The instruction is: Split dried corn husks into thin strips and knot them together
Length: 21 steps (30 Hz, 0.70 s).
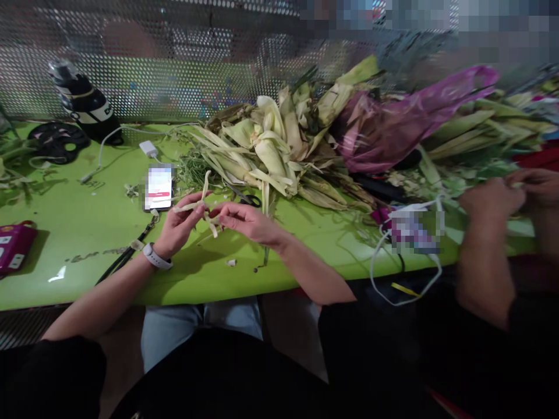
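Note:
My left hand (182,224) pinches a pale strip of corn husk (206,185), with one end standing up and another pointing left. On the strip's other side, my right hand (245,221) has its fingers closed on the lower part. The strips cross between both hands, above the green table (131,256). Past my hands lies a large heap of corn husks (271,148), some pale, some brown and dry. Black-handled scissors (251,201) rest just beyond my right hand, partly under the husks. A phone (159,189) with a lit screen lies behind my left hand.
A black bottle (89,105) and a black mask (56,142) stand at the back left, near a white charger (148,149). A magenta box (16,247) sits far left. A purple plastic bag (393,128) lies on the husks. At right, a co-worker's hands (498,195) work beside me.

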Tool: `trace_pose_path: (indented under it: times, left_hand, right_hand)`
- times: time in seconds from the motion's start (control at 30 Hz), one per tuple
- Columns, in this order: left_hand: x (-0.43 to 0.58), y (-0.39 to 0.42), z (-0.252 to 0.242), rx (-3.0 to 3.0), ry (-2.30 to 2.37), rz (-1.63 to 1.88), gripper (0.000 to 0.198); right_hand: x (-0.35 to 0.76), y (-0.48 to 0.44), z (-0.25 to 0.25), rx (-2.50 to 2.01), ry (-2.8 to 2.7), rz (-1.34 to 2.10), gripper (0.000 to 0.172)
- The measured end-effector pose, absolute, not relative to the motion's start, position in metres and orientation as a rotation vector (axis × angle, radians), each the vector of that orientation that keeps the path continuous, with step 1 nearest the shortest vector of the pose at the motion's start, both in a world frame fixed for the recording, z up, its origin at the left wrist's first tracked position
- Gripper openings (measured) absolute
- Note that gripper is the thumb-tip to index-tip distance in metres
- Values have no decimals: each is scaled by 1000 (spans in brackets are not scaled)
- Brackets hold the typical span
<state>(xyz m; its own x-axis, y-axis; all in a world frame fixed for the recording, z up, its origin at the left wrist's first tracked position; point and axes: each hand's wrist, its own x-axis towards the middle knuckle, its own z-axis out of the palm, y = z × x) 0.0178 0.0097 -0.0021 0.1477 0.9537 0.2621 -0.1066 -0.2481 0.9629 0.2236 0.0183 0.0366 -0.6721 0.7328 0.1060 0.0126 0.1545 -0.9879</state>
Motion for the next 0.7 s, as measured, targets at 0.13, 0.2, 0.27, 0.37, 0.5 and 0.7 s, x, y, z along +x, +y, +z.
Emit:
trace_pose_path:
  times: [0.13,0.2,0.27,0.37,0.5,0.7]
  left_hand:
    - [19,6,4,1428,893,1307,30]
    - [18,6,4,1404,837,1287,26]
    - [16,8,4,1366,768,1249,25]
    - [14,13,4,1318,730,1210,32]
    - [15,17,4,1201,747,1222,34]
    - [19,16,5,1002,668,1254,28]
  right_hand:
    - [224,15,38,-639,-1858,1774,24]
    - [223,14,38,-609,-1829,1793,23]
    - [223,14,38,-604,-1833,1754,22]
    - [225,15,40,-605,-1878,1720,21]
    - [226,14,42,-568,-1970,1707,19]
    - [227,14,44,-536,-2019,1681,19]
